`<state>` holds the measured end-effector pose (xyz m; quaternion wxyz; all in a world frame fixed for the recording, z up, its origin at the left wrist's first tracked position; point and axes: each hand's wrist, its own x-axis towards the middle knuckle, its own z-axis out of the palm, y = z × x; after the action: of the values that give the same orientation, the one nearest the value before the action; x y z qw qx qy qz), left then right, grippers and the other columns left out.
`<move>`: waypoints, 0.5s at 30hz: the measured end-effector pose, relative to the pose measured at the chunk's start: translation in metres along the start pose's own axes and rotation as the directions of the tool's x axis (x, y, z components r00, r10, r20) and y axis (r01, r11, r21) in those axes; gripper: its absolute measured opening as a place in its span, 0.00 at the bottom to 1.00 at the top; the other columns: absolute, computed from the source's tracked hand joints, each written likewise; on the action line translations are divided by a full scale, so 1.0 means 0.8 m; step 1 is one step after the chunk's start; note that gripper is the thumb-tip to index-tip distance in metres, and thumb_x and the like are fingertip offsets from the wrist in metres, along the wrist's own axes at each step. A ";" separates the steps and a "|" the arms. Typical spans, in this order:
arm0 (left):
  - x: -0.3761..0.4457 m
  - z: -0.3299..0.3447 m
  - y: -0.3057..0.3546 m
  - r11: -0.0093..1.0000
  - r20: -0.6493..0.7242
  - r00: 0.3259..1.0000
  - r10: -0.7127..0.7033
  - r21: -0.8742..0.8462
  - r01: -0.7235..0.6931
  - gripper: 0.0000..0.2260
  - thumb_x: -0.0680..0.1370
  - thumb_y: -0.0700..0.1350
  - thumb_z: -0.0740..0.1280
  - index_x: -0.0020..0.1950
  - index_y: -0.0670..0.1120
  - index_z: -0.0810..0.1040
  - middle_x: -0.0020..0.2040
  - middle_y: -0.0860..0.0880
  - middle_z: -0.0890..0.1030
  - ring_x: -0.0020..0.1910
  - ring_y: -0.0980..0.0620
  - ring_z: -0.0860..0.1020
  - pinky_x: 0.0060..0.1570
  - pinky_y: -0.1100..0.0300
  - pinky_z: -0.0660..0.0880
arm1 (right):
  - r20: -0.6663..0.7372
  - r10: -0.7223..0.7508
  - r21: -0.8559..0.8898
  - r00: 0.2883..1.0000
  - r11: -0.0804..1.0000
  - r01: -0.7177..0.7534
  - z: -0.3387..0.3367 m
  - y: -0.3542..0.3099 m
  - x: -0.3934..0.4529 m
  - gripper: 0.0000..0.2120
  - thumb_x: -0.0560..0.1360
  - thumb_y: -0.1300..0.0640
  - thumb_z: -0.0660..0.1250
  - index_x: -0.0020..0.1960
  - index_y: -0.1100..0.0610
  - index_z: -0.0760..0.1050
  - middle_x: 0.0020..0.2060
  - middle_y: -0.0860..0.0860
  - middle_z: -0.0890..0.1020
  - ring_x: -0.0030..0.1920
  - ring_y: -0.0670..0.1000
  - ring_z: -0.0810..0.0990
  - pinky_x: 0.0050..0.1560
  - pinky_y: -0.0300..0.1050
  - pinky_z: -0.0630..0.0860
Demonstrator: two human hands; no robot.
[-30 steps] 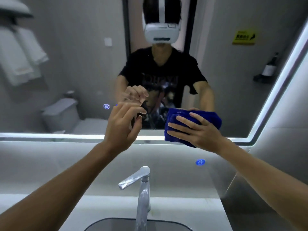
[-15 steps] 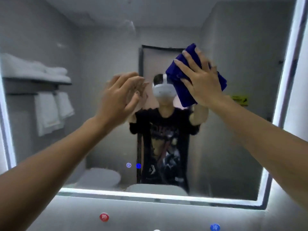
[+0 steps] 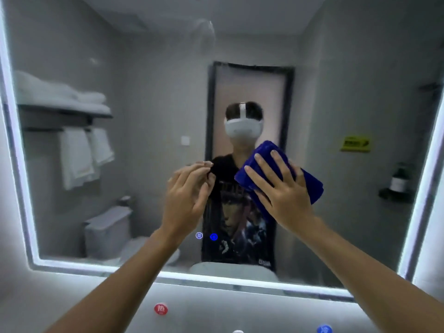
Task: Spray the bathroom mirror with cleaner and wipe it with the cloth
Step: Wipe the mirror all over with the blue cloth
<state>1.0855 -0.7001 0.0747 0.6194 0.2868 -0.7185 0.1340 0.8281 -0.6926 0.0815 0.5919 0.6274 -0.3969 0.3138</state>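
Observation:
The lit-edged bathroom mirror [image 3: 149, 169] fills the view, hazy over most of its glass. My right hand [image 3: 281, 191] lies flat with fingers spread on a folded blue cloth [image 3: 313, 188] and presses it against the middle of the glass. To its left, my left hand [image 3: 185, 198] is raised close to the mirror, fingers curved toward the thumb. A small dark shape sits at its fingertips, and I cannot tell whether it is a held thing or the reflected shirt. No spray bottle is clearly visible.
A curved smear [image 3: 204, 27] marks the upper glass. Two touch icons [image 3: 199, 235] glow low on the mirror. Below the frame, a red button [image 3: 161, 309] and a blue button [image 3: 324, 329] sit on the wall. Reflected are towels, a toilet and a bottle shelf.
The view has tilted up from the faucet and basin to the mirror. My right hand carried the cloth from the bottom edge up high, then down to the middle. My left hand stayed beside it.

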 end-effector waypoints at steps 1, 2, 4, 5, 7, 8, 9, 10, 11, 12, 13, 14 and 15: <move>-0.015 0.003 -0.003 1.000 -0.009 1.000 -0.027 -0.011 0.027 0.13 0.78 0.45 0.62 0.60 0.45 0.80 0.62 0.53 0.80 0.62 0.52 0.75 0.64 0.56 0.68 | 0.005 -0.008 0.030 1.000 1.000 0.008 0.001 -0.016 -0.023 0.22 0.82 0.51 0.63 0.75 0.49 0.68 0.75 0.52 0.67 0.76 0.59 0.63 0.74 0.60 0.61; -0.029 0.005 -0.006 0.999 -0.016 0.999 -0.050 -0.018 0.050 0.12 0.78 0.44 0.63 0.59 0.45 0.80 0.61 0.53 0.80 0.61 0.52 0.75 0.64 0.56 0.68 | 0.017 -0.021 0.056 1.000 0.998 0.020 0.003 -0.030 -0.047 0.22 0.82 0.52 0.64 0.75 0.49 0.68 0.75 0.52 0.68 0.76 0.59 0.64 0.74 0.60 0.62; -0.055 0.007 -0.012 0.996 -0.013 0.996 -0.085 -0.021 0.084 0.11 0.77 0.42 0.64 0.58 0.45 0.80 0.60 0.52 0.80 0.60 0.51 0.75 0.62 0.55 0.69 | 0.063 -0.066 0.089 0.996 0.994 0.060 0.004 -0.057 -0.097 0.23 0.81 0.53 0.64 0.75 0.49 0.68 0.75 0.52 0.68 0.76 0.58 0.64 0.74 0.59 0.61; -0.067 0.007 -0.015 0.995 -0.001 0.995 -0.097 -0.020 0.097 0.12 0.77 0.42 0.64 0.58 0.45 0.80 0.59 0.52 0.80 0.60 0.51 0.75 0.62 0.54 0.69 | 0.090 -0.096 0.097 0.991 0.991 0.087 0.005 -0.069 -0.123 0.23 0.81 0.53 0.64 0.75 0.49 0.68 0.75 0.52 0.68 0.75 0.58 0.64 0.74 0.58 0.61; -0.092 0.005 -0.021 0.992 0.038 0.992 -0.124 -0.020 0.124 0.12 0.77 0.44 0.62 0.59 0.45 0.80 0.59 0.50 0.80 0.60 0.50 0.75 0.61 0.51 0.71 | 0.151 -0.151 0.101 0.977 0.985 0.137 0.008 -0.090 -0.183 0.24 0.80 0.54 0.63 0.76 0.48 0.66 0.74 0.50 0.69 0.75 0.56 0.64 0.74 0.57 0.61; -0.105 0.004 -0.025 0.990 0.062 0.989 -0.136 -0.021 0.137 0.13 0.78 0.45 0.62 0.59 0.45 0.80 0.59 0.50 0.80 0.60 0.50 0.75 0.60 0.49 0.72 | 0.188 -0.182 0.097 0.965 0.981 0.166 0.008 -0.099 -0.213 0.25 0.80 0.54 0.62 0.76 0.47 0.66 0.74 0.49 0.69 0.75 0.55 0.64 0.75 0.57 0.58; -0.116 0.000 -0.028 0.989 0.082 0.987 -0.142 -0.019 0.144 0.13 0.78 0.46 0.61 0.59 0.45 0.80 0.59 0.51 0.80 0.60 0.51 0.75 0.60 0.48 0.73 | 0.225 -0.226 0.089 0.948 0.973 0.211 0.009 -0.109 -0.240 0.25 0.80 0.55 0.61 0.76 0.46 0.65 0.75 0.48 0.68 0.76 0.55 0.62 0.76 0.57 0.55; -0.126 -0.003 -0.033 0.990 0.102 0.985 -0.139 -0.013 0.141 0.13 0.79 0.47 0.61 0.59 0.46 0.80 0.59 0.52 0.80 0.60 0.52 0.75 0.59 0.47 0.73 | 0.253 -0.270 0.076 0.929 0.963 0.259 0.009 -0.116 -0.262 0.24 0.81 0.57 0.57 0.76 0.46 0.65 0.76 0.48 0.66 0.78 0.55 0.59 0.77 0.57 0.52; -0.136 -0.008 -0.037 0.992 0.124 0.984 -0.128 0.000 0.129 0.13 0.79 0.47 0.61 0.59 0.47 0.80 0.59 0.53 0.80 0.60 0.52 0.75 0.58 0.46 0.74 | 0.267 -0.303 0.062 0.915 0.953 0.297 0.011 -0.119 -0.277 0.23 0.83 0.59 0.53 0.76 0.45 0.65 0.77 0.47 0.64 0.78 0.54 0.56 0.77 0.57 0.50; -0.142 -0.014 -0.041 0.994 0.146 0.983 -0.114 0.014 0.113 0.12 0.79 0.47 0.61 0.59 0.48 0.79 0.60 0.53 0.80 0.61 0.52 0.75 0.57 0.46 0.74 | 0.270 -0.319 0.050 0.908 0.947 0.318 0.012 -0.119 -0.285 0.23 0.84 0.61 0.48 0.75 0.45 0.65 0.77 0.47 0.63 0.79 0.54 0.54 0.77 0.56 0.50; -0.144 -0.020 -0.044 0.995 0.164 0.981 -0.100 0.027 0.097 0.12 0.79 0.47 0.61 0.59 0.48 0.79 0.60 0.54 0.79 0.61 0.52 0.75 0.57 0.46 0.74 | 0.277 -0.327 0.043 0.903 0.944 0.328 0.011 -0.117 -0.284 0.24 0.84 0.63 0.46 0.75 0.45 0.66 0.76 0.46 0.63 0.79 0.54 0.53 0.77 0.56 0.51; -0.142 -0.026 -0.046 0.996 0.177 0.980 -0.088 0.039 0.082 0.12 0.79 0.46 0.61 0.60 0.47 0.80 0.60 0.54 0.79 0.62 0.52 0.75 0.58 0.45 0.74 | 0.289 -0.337 0.043 0.896 0.940 0.340 0.009 -0.113 -0.281 0.25 0.83 0.63 0.47 0.75 0.46 0.66 0.76 0.46 0.64 0.80 0.54 0.52 0.76 0.56 0.51; -0.137 -0.031 -0.048 0.996 0.183 0.980 -0.077 0.053 0.068 0.12 0.79 0.45 0.61 0.60 0.47 0.80 0.61 0.53 0.79 0.62 0.52 0.75 0.58 0.45 0.74 | 0.297 -0.361 0.055 0.884 0.931 0.361 0.008 -0.110 -0.276 0.25 0.82 0.63 0.50 0.75 0.46 0.65 0.76 0.46 0.65 0.79 0.54 0.53 0.77 0.56 0.50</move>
<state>1.1352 -0.6905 -0.0323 0.5479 0.3382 -0.7585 0.1006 0.7965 -0.6722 -0.1537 0.5729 0.7300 -0.3594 0.0982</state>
